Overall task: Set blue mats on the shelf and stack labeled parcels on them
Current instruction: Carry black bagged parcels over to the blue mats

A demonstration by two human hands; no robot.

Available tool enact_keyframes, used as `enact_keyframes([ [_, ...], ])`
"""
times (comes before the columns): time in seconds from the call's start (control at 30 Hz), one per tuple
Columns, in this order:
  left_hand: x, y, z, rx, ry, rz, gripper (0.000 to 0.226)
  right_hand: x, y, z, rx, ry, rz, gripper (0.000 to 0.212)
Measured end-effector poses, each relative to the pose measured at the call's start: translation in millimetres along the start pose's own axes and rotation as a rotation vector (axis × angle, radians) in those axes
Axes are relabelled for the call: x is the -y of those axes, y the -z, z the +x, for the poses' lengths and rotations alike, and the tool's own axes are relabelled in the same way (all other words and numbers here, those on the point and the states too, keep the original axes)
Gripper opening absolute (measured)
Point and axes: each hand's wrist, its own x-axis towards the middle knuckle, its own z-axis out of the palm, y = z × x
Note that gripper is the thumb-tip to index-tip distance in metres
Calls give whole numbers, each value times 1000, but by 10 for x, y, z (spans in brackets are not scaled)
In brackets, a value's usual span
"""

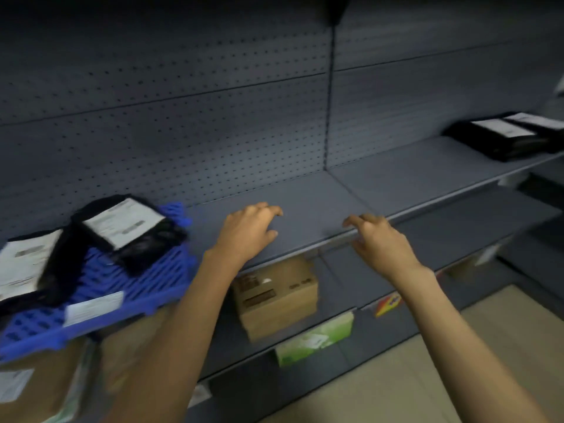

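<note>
A blue slatted mat lies on the grey shelf at the left, overhanging the front edge. Two black parcels with white labels rest on it: one toward the back, another at the far left. My left hand hovers palm down over the bare shelf just right of the mat, fingers spread, holding nothing. My right hand is at the shelf's front lip, fingers loosely curled, also holding nothing. More black labeled parcels lie on the shelf at the far right.
A perforated back panel closes the shelf behind. On the lower shelf stand a brown carton, a green box and larger cartons at the left. Beige floor shows at the bottom right.
</note>
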Motion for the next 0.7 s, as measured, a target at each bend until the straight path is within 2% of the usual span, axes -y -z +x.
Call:
enact_keyframes([
  [0.33, -2683, -412, 1251, 8, -317, -13, 35, -2533, 710, -652, -67, -284, -99, 43],
  [0.53, -3858, -611, 1965, -19, -459, 2, 35, -3607, 935, -805, -86, -404, -123, 43],
  [0.7, -4566, -782, 2735, -50, -511, -29, 34, -4444, 1090, -564, -114, -460, -147, 42],
])
